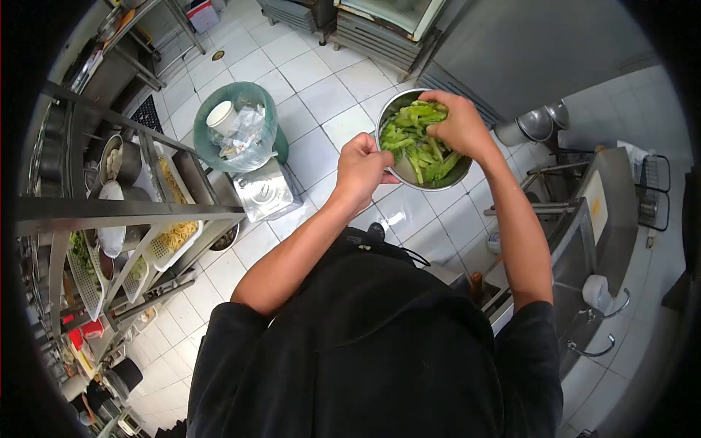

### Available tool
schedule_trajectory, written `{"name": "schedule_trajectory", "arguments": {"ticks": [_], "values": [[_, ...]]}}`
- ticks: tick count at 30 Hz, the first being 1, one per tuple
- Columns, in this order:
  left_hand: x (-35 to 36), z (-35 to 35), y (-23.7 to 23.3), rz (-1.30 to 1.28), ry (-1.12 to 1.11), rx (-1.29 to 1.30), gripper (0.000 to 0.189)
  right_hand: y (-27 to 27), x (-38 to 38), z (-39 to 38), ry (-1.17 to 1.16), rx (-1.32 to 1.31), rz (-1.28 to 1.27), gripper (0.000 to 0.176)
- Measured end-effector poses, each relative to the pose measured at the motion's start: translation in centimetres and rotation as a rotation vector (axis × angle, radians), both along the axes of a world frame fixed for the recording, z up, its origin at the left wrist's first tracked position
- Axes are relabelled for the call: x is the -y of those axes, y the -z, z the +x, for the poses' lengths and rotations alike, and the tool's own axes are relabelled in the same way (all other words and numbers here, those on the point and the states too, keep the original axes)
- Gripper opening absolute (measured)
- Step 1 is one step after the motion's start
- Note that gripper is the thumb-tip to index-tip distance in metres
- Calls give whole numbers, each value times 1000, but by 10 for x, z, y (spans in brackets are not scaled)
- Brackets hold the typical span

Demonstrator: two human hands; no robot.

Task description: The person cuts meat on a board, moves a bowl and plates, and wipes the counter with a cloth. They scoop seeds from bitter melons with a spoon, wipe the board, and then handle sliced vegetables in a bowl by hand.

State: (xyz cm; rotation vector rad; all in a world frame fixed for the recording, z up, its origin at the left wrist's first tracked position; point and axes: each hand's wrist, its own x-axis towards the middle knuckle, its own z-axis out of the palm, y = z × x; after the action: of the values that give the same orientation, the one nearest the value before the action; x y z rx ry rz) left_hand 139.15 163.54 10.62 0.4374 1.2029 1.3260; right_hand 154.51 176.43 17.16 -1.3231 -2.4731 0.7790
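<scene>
A round metal bowl [467, 173] filled with green leafy vegetable pieces [416, 139] is held up in front of me, above the tiled floor. My left hand [359, 169] grips its near left rim, fingers closed around the edge. Over the far right side of the bowl, my right hand [460, 125] reaches in, its fingers curled against the leaves. The thumb and fingertips touch the greens, and some fingers are partly hidden at the rim. Whether the right hand pinches leaves or holds the rim is hard to see, though it looks closed on the greens.
A lined green trash bin [237, 124] with a white cup inside stands ahead left, beside a metal step-lid box [266, 191]. Metal shelving [124, 209] with food baskets [179, 241] runs along my left. On the right are a sink counter [613, 255] and faucets [595, 350].
</scene>
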Motion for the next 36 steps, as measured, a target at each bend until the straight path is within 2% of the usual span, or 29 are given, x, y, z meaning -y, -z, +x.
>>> {"name": "schedule_trajectory", "arguments": {"ticks": [14, 21, 25, 28, 30, 32, 34, 36], "values": [[6, -10, -13, 15, 28, -44, 23, -6, 4, 21, 190, -349, -380, 53], [5, -12, -12, 64, 9, -167, 20, -7, 7, 15, 214, -486, -529, 56], [-1, -16, -17, 71, 23, -146, 20, -4, 7, 4, 143, -318, -222, 59], [-6, -16, -19, 102, 16, -133, 20, -14, 13, 12, 144, -179, -72, 54], [-13, -13, -13, 113, 24, -106, 21, -18, 24, 26, 205, -249, -57, 49], [-22, -10, -6, 110, 51, -62, 22, -24, 40, 47, 168, -170, 141, 48], [-33, -1, -13, 65, 106, -40, 21, -34, 66, 64, 205, -8, 87, 46], [-50, 13, -15, 29, 159, -40, 20, -13, 85, 91, 95, -95, 203, 40]]}}
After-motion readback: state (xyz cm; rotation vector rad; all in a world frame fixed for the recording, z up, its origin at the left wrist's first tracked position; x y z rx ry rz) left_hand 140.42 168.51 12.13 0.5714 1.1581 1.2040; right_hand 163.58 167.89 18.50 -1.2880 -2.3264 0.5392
